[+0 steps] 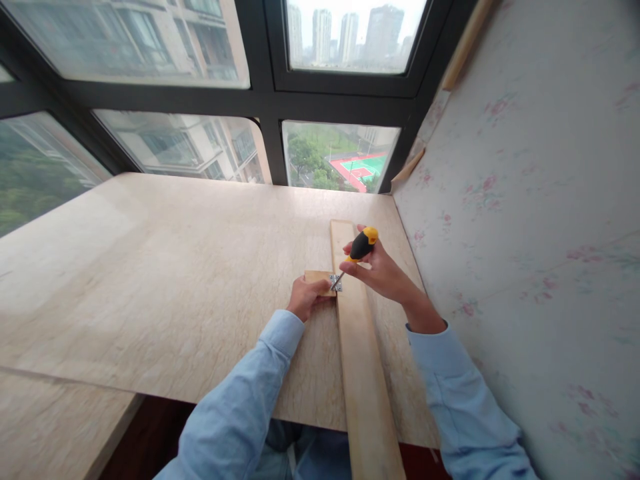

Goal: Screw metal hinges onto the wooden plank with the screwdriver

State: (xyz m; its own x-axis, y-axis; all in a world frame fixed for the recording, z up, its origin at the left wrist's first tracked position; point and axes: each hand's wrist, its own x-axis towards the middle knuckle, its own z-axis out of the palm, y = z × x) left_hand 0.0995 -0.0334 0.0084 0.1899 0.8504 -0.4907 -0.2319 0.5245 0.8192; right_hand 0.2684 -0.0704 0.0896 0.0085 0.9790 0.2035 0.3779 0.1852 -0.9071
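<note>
- A long wooden board (361, 353) lies on the pale counter (175, 280), its near end sticking out past the counter's front edge
- The left hand (303, 297) is at the board's left side, its fingers closed on a small wood block (315, 275), thumb on top
- That block sits against the board's left edge, and a metal hinge (339, 287) lies across the join
- The right hand (387, 272), above the board, has its fingers wrapped round the black-and-yellow handle of a screwdriver (361, 245), tilted, its tip down at the hinge
- Floral wallpaper (490, 193) rises on the right
- Beyond the counter, dark-framed windows (345, 100) show buildings and a sports court (370, 165)
</note>
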